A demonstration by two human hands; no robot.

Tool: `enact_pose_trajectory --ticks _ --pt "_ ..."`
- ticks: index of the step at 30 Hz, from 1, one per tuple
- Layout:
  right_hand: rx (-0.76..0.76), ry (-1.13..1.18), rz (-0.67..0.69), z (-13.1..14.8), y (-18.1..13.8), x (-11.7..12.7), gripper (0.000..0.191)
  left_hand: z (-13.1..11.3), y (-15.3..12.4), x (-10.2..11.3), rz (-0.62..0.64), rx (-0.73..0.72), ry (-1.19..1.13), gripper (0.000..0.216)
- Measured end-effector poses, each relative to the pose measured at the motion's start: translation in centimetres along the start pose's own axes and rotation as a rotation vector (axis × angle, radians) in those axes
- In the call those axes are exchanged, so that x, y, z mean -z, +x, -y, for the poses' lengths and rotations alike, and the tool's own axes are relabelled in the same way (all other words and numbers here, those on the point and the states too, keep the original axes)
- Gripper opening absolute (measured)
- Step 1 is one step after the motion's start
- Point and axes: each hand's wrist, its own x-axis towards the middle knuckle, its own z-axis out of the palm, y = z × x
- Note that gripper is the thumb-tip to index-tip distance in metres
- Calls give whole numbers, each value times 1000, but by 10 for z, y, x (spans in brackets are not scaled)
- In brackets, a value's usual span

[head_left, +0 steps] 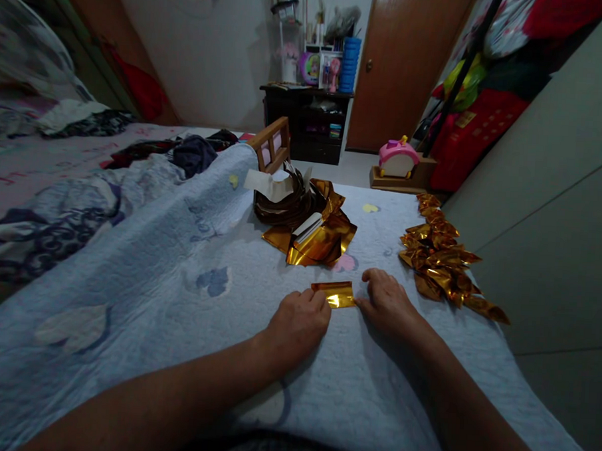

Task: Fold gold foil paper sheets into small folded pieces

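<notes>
1. A gold foil strip point(340, 296), in the lower middle of the frame, is gripped at its left end by the left hand point(299, 324).
2. The right hand point(386, 298) is held unclenched at the strip's right end.
3. Gold pieces point(435, 261) are heaped at the frame's right.

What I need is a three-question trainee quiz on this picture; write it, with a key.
1. True or false: the left hand touches the small, shiny gold foil rectangle.

2. Which is nearest the long heap of angular gold foil pieces?
A) the left hand
B) the right hand
C) the foil rectangle

3. Fill in: the tall, ribbed cylinder on the dark, open-fronted cabinet is coloured ___.

Key: 1 true; 2 B; 3 blue.
</notes>
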Motion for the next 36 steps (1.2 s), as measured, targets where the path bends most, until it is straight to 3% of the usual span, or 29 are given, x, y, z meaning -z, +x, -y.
enact_pose_trajectory --ticks 3,9,15,19,23,27,32,36 --pt "46 119 -20 -1 3 4 10 3 2 -2 -38 -11 -28 12" --pt "280 229 23 21 3 8 11 6 5 -6 -77 -9 -70 10" --pt "288 119 61 29 2 0 16 11 8 -9 -112 -14 -72 13" --pt "297 130 64 25 4 -5 8 18 11 -15 -190 -1 -137 11" --pt "298 193 26 24 5 -4 11 24 14 -14 -271 35 -278 13" --pt "267 295 -24 24 5 3 12 28 15 -5 -357 78 -565 14" --pt "246 362 -62 24 5 7 12 32 15 -2 -384 169 -816 16" --pt "294 375 -40 31 5 5 13 32 15 -4 -382 95 -876 16"
